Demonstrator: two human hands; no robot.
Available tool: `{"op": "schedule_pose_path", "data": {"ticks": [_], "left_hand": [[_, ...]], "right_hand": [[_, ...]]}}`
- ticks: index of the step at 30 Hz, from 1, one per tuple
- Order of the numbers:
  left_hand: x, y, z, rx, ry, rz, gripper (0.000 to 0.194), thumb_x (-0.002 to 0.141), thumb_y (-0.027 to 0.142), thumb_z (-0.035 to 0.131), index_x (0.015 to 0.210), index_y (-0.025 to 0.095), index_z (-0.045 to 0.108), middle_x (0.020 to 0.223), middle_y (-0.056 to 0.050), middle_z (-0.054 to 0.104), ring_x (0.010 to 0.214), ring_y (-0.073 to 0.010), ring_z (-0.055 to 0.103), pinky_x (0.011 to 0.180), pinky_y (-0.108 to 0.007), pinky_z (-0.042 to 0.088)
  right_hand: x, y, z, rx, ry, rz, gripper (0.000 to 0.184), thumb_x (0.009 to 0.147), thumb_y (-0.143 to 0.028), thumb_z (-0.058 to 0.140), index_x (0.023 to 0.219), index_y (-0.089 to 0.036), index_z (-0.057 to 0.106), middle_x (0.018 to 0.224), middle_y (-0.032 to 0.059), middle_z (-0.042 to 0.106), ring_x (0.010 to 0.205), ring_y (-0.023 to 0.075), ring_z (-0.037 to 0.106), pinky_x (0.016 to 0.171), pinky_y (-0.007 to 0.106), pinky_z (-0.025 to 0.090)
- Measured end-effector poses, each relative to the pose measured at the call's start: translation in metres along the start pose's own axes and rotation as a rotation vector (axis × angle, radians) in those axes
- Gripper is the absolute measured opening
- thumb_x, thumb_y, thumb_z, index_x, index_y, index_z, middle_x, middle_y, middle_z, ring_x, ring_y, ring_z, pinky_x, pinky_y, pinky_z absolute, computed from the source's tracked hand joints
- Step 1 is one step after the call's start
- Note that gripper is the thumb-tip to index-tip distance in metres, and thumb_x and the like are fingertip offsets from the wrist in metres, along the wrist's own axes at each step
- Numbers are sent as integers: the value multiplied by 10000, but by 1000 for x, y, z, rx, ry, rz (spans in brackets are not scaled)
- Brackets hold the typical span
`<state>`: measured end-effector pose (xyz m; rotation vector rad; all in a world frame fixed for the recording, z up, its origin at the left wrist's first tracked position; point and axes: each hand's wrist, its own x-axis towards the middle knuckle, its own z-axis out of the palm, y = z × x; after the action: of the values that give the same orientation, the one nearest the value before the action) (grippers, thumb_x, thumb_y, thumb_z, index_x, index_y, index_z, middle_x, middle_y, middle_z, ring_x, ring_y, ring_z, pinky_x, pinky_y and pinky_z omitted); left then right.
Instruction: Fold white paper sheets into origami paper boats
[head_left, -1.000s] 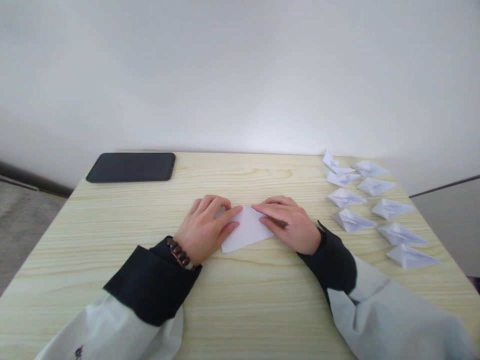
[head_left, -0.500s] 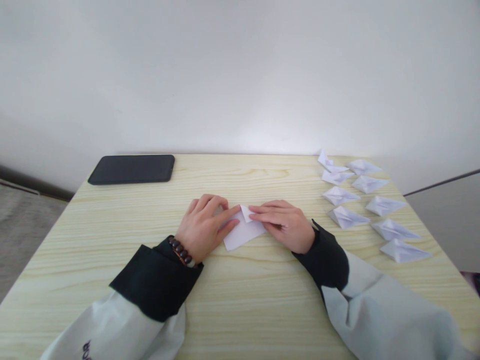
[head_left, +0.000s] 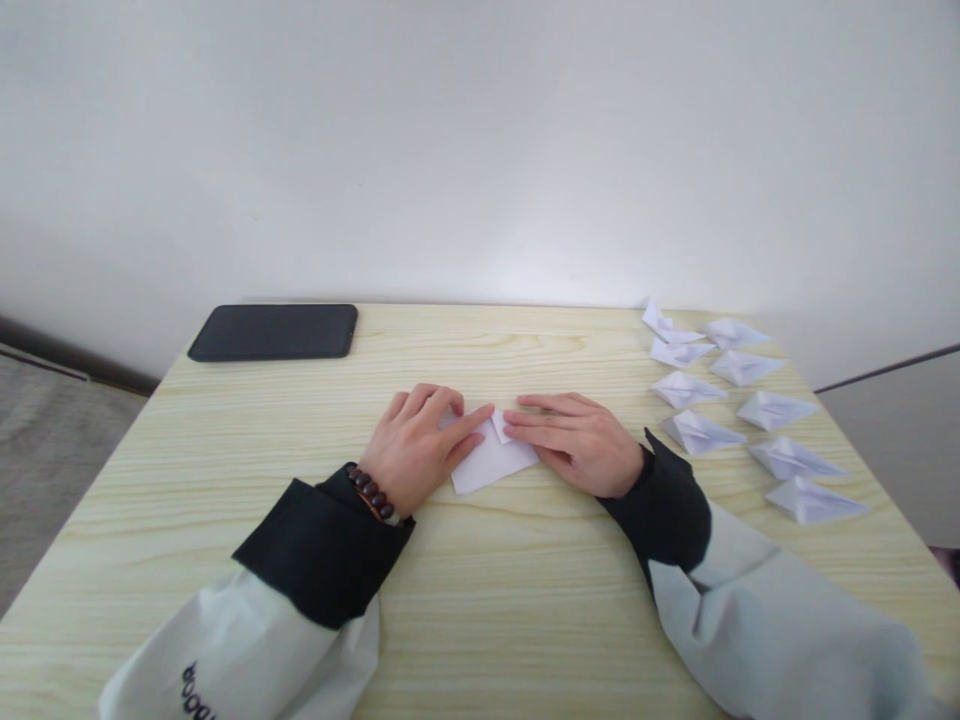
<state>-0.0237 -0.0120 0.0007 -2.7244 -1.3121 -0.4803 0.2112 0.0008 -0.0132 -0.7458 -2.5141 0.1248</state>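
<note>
A small folded sheet of white paper (head_left: 491,465) lies on the table in front of me, with a little flap turned over at its far edge. My left hand (head_left: 416,445) is on its left side, holding it down with forefinger and thumb, the other fingers curled. From the right, my right hand (head_left: 581,440) rests its outstretched fingers on the flap, the thumb near the paper's right edge. Both hands cover the ends of the sheet.
Several folded white paper pieces (head_left: 776,410) stand in two rough rows at the right of the wooden table (head_left: 510,610). A black phone (head_left: 275,332) lies at the far left. Behind the table rises a white wall (head_left: 480,150).
The whole view has shifted slightly, so everything appears a little further right. My right hand's forefinger has lifted apart from the other fingers. The paper stays under both hands.
</note>
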Motion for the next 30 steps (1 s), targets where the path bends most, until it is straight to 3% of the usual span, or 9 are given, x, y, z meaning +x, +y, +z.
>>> {"op": "schedule_pose_path", "data": {"ticks": [21,26,30], "left_hand": [[1,2,-4,38,-24,12,307,850,282,531,1152,303,580,947,-54,578,878,-217,492,715,-350,416],[1,2,-4,51,-32,19,313,852,272,523,1157,321,574,955,-54,578,882,-218,487,734,-356,417],[1,3,-4,83,-30,32,303,860,283,510,1153,317,578,961,-57,583,889,-222,488,729,-354,416]], "right_hand": [[2,-17,-4,-132,-89,63,291,823,-171,533,1094,-217,627,1153,30,637,1183,236,489,891,410,395],[2,-19,-2,-131,-77,79,276,825,-167,522,1070,-221,637,1144,19,643,1158,231,497,890,410,392],[3,-19,-1,-69,10,106,278,816,-169,515,1064,-198,637,1099,22,662,1031,215,526,861,379,419]]}}
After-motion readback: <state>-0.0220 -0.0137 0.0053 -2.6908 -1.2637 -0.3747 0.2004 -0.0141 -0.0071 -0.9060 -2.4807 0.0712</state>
